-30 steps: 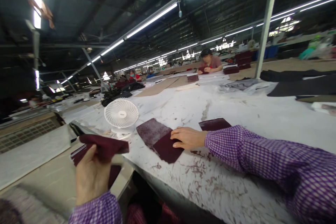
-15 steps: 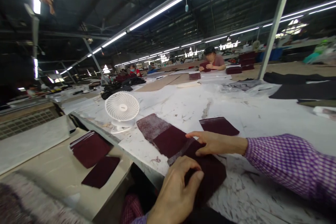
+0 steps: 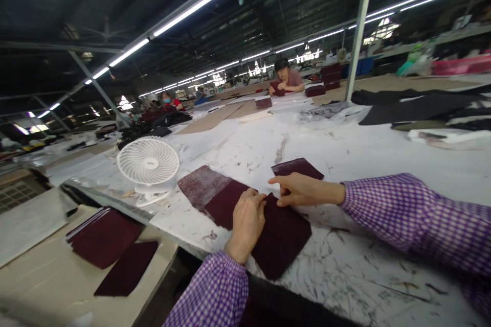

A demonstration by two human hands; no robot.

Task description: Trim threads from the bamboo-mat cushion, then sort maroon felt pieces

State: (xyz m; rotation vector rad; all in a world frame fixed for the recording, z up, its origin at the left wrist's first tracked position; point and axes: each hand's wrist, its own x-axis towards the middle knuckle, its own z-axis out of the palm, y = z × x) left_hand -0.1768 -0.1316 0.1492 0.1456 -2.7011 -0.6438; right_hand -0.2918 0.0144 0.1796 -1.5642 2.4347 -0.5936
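Note:
A dark maroon fabric piece (image 3: 282, 237) lies flat on the white, marked table in front of me. My left hand (image 3: 247, 219) is closed at its upper left edge, thumb and fingers pressed together on the material. By the piece's top corner is my right hand (image 3: 301, 189), index finger stretched out to the left and thumb apart, with nothing seen between them. Beyond my left hand, a row of overlapping maroon pieces (image 3: 224, 202) runs off to the far left, the last one showing a greyish, speckled surface (image 3: 203, 186). Another maroon piece (image 3: 299, 167) lies behind my right hand.
A white fan (image 3: 149, 163) stands left on the white table (image 3: 230, 148). On a lower beige surface (image 3: 42, 260) are a stack of maroon pieces (image 3: 105, 237) and a single one (image 3: 126, 268). A metal post (image 3: 360, 30) rises at right. A co-worker (image 3: 287, 82) handles maroon material across the table.
My left hand has moved up and closed on the near fabric piece's edge. My right hand stays near the top corner. The view has turned slightly right.

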